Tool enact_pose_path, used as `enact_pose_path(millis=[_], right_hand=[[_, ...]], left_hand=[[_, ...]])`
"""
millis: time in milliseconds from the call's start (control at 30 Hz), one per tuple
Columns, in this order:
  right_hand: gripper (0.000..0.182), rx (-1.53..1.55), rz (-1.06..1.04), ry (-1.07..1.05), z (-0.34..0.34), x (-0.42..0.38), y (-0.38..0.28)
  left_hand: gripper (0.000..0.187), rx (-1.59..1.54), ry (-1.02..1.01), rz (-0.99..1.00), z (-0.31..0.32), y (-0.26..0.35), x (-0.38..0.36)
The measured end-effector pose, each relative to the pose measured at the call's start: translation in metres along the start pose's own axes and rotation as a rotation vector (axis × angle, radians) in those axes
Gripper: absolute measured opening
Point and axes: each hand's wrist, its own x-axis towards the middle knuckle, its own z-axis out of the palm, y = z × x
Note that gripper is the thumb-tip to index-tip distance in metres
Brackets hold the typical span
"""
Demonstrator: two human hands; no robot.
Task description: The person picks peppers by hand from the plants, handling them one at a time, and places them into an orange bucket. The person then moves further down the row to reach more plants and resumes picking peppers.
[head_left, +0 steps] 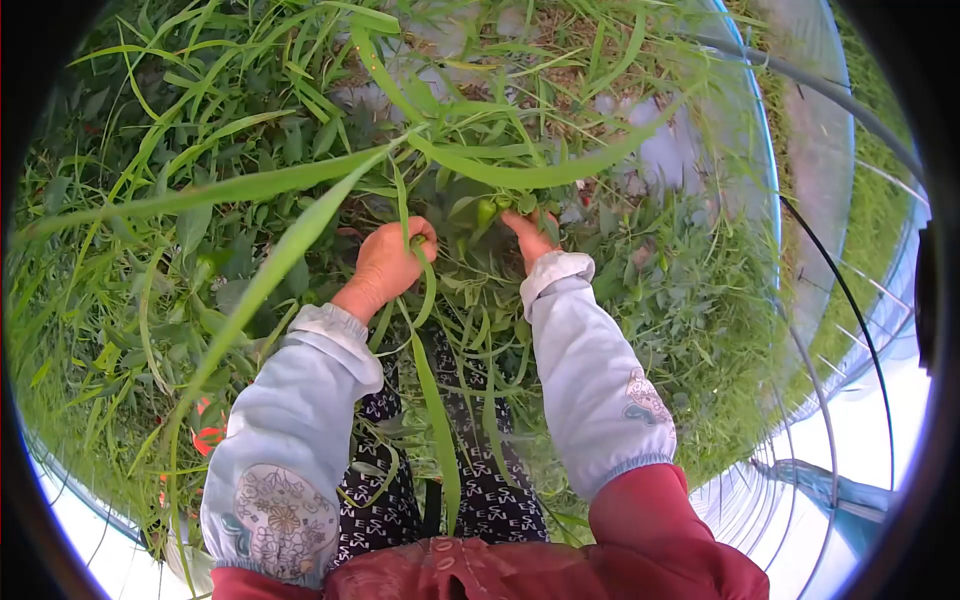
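Observation:
My left hand [390,262] is closed in a fist among the leaves, with a bit of green showing at its curled fingers. A long grass blade [427,290] runs past those fingers, and I cannot make out what the fist holds. To the right, my right hand [531,241] reaches into a pepper plant. Its thumb and fingertips close at a shiny green pepper [486,213], and leaves partly cover them. Pale blue sleeve covers [600,350] sit over both my forearms.
Tall grass blades [290,245] cross in front of the plants. Red fruits [208,436] show low on the left. Pale ground sheeting [668,150] lies beyond the plants. Along the right stand clear plastic film and a dark curved hose [850,300].

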Motion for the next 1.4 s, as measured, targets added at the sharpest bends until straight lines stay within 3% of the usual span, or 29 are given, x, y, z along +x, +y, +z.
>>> enact_pose_path(millis=[67, 133, 167, 200, 233, 267, 367, 400, 467, 500, 600, 667, 733, 767, 933, 1000, 1167, 1233, 1400], right_hand=[[0.044, 0.249, 0.2, 0.098, 0.005, -0.009, -0.003], [0.037, 0.445, 0.262, 0.051, 0.004, 0.007, 0.034], [0.034, 0.383, 0.231, 0.048, 0.007, -0.01, 0.003], [0.032, 0.322, 0.201, 0.047, 0.01, -0.022, -0.018], [0.031, 0.348, 0.203, 0.053, 0.008, -0.022, -0.018], [0.03, 0.374, 0.204, 0.059, 0.006, -0.022, -0.018], [0.039, 0.576, 0.357, 0.145, -0.006, -0.016, -0.01], [0.037, 0.607, 0.327, 0.124, -0.009, -0.013, -0.006], [0.033, 0.655, 0.265, 0.07, -0.011, -0.009, 0.003], [0.032, 0.67, 0.234, 0.036, -0.011, -0.007, 0.003], [0.031, 0.642, 0.238, -0.033, -0.008, -0.011, -0.006], [0.032, 0.577, 0.292, 0.062, -0.005, -0.009, -0.004], [0.036, 0.517, 0.241, -0.138, -0.002, -0.014, -0.017], [0.033, 0.453, 0.077, -0.123, 0.003, -0.018, -0.022], [0.03, -0.161, -0.191, -0.086, 0.005, 0.015, 0.009], [0.029, -0.304, -0.244, -0.077, 0.005, 0.023, 0.018], [0.026, -0.478, -0.349, -0.064, 0.007, 0.036, 0.039], [0.025, -0.518, -0.383, -0.056, 0.009, 0.038, 0.049], [0.026, -0.529, -0.502, -0.01, 0.024, 0.023, 0.044]], left_hand=[[0.025, 0.113, 0.051, 0.092, 0.008, -0.001, 0.008], [0.025, 0.453, 0.149, 0.478, 0.017, -0.011, 0.027], [0.029, 0.647, 0.134, 0.551, 0.019, -0.016, 0.044], [0.029, 0.707, -0.081, 0.252, -0.001, 0.018, 0.046], [0.029, 0.802, -0.053, 0.221, -0.007, 0.016, 0.06], [0.031, 0.795, 0.265, 0.364, 0.001, -0.024, 0.088], [0.048, 0.834, 0.125, -0.119, -0.053, -0.001, 0.094], [0.052, 0.753, 0.257, 0.0, -0.06, -0.03, 0.103], [0.047, 0.372, 0.289, 0.149, -0.064, -0.052, 0.099], [0.047, 0.38, 0.283, 0.155, -0.066, -0.039, 0.089], [0.028, -0.04, 0.24, 0.238, -0.047, 0.014, 0.055], [0.022, -0.071, 0.147, 0.315, -0.027, 0.05, 0.042], [0.024, 0.023, 0.081, 0.32, -0.006, 0.066, 0.036], [0.028, 0.073, 0.135, 0.287, 0.004, 0.069, 0.037], [0.039, 0.203, 0.154, 0.161, 0.01, 0.073, 0.046], [0.042, 0.084, 0.049, 0.098, 0.004, 0.072, 0.048], [0.045, -0.098, 0.083, -0.007, 0.019, 0.061, 0.04], [0.049, -0.339, 0.119, 0.047, 0.034, 0.051, 0.037], [0.046, -0.446, 0.148, -0.012, 0.05, 0.032, 0.042]])
